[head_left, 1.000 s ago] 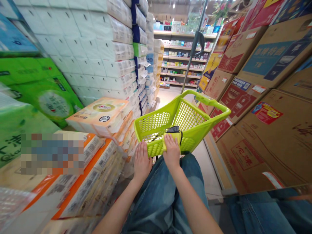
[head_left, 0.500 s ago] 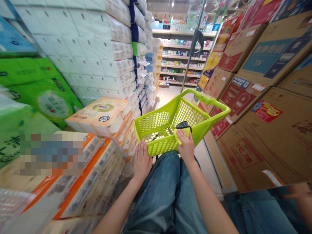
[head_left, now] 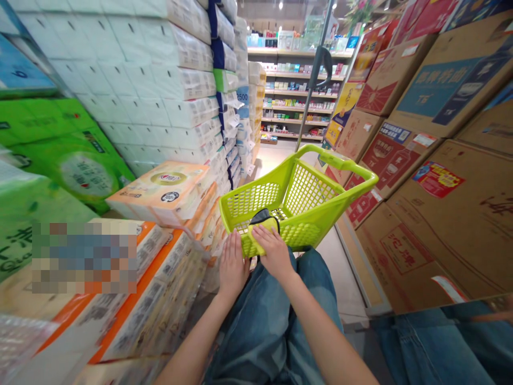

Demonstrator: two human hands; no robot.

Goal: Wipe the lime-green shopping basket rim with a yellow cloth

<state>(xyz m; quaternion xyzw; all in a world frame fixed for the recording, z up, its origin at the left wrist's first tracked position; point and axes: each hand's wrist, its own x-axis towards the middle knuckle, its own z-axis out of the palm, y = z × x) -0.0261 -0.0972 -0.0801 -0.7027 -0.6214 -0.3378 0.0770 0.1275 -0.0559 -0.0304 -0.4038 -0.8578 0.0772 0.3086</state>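
Note:
A lime-green plastic basket cart stands tilted in front of my knees, its loop handle toward the upper right. A yellow and dark grey cloth lies over the basket's near rim. My right hand presses the cloth there, its thumb side hidden. Just to its left, my left hand rests flat with fingers stretched on the near left corner of the basket, holding nothing.
Stacked tissue packs rise at the left. Large cardboard cartons are piled at the right. Behind the cart are a glass door's handle and stocked shelves. Another person's jeans show at the lower right.
My right hand has slid left along the near rim with the cloth, closer to my left hand. My left hand and the cart have hardly moved.

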